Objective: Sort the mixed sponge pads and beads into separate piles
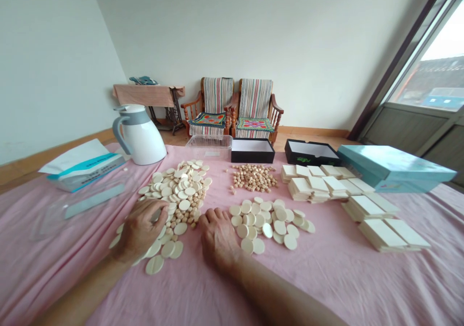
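Note:
My left hand [145, 224] rests over the left edge of a mixed pile of pale round wooden discs [184, 205], its fingers curled towards the thumb. Whatever lies between those fingers is shaded and I cannot make it out. Small wooden beads [184, 214] sit among the discs, just right of this hand. My right hand [219, 236] is low on the cloth between the mixed pile and a second heap of discs [268, 222]. Its fingers are bent down and closed, with their tips hidden from me. Further back lies a separate heap of beads [254, 178].
A pink cloth [319, 277] covers the table. Stacks of rectangular wooden pieces [384, 234] and a light-blue box [395, 166] stand right. Two black trays [253, 157] [311, 159] and a clear plastic container [209, 147] line the back. A white jug [145, 137] and tissue pack [87, 171] are left.

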`<state>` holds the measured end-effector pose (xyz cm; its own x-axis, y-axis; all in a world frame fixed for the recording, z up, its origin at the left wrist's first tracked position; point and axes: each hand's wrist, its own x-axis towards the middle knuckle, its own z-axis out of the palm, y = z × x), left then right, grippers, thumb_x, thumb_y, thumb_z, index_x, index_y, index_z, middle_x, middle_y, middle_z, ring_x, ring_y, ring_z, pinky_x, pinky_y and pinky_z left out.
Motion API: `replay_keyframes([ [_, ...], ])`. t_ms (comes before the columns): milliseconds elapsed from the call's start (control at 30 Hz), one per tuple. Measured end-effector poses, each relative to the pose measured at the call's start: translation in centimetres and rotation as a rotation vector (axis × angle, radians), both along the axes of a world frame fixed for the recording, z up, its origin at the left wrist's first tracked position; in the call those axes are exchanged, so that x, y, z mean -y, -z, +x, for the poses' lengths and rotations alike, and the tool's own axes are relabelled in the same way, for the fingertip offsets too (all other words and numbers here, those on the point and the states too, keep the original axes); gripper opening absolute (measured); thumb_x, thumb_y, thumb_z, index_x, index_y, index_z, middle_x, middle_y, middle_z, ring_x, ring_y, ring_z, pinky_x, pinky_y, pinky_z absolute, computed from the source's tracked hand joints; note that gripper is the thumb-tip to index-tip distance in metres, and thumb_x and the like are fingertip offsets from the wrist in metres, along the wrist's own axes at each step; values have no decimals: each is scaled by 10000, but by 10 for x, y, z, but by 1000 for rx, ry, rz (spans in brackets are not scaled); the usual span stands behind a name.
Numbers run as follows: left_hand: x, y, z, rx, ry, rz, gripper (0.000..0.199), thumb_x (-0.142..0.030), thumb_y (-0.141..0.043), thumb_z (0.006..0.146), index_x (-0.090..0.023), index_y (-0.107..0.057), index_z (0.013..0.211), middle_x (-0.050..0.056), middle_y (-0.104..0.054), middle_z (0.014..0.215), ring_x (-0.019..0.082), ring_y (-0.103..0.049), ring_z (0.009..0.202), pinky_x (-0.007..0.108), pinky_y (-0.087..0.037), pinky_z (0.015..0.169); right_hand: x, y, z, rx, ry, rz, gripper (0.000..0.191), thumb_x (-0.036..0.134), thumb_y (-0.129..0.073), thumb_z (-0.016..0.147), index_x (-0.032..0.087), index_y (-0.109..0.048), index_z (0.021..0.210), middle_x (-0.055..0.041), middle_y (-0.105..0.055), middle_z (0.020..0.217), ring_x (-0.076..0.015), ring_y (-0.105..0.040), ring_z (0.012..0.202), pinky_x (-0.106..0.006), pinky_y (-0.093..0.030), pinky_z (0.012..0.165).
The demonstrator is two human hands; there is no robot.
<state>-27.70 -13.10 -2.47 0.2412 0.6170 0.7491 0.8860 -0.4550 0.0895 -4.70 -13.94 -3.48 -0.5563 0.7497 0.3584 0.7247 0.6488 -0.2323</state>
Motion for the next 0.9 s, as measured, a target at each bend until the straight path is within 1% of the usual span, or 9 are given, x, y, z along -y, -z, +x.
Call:
replay_keyframes([
  [267, 0, -1, -1, 18, 13, -16, 97, -240, -513, 888, -213, -606, 892, 40, -668, 841, 221, -628, 837, 372, -470, 823, -1, 3, 0, -2, -7, 15, 170, 132, -506, 765, 174, -547, 925, -75, -544, 917, -228, -449, 845, -349, -364, 732],
  [533, -1, 0, -4, 15, 14, -22, 117, -253, -521, 874, -209, -625, 902, 39, -684, 864, 222, -644, 854, 371, -486, 842, -1, 6, -1, 5, 3, 31, 167, 146, -509, 759, 176, -543, 920, -72, -539, 907, -229, -444, 836, -353, -359, 732],
  [767, -2, 0, -6, -8, 28, -20, 101, -225, -522, 873, -214, -611, 920, 60, -681, 871, 252, -644, 851, 428, -500, 819, -1, 7, 0, 12, 9, 32, 152, 175, -505, 784, 177, -552, 929, -70, -548, 907, -228, -452, 828, -357, -356, 727],
  [900, -4, 2, -9, -23, 25, -7, 105, -265, -524, 874, -222, -604, 928, 49, -679, 870, 243, -640, 851, 413, -497, 818, 4, 10, 2, 33, 10, 50, 159, 195, -520, 776, 171, -558, 929, -74, -557, 904, -228, -458, 815, -369, -355, 745],
])
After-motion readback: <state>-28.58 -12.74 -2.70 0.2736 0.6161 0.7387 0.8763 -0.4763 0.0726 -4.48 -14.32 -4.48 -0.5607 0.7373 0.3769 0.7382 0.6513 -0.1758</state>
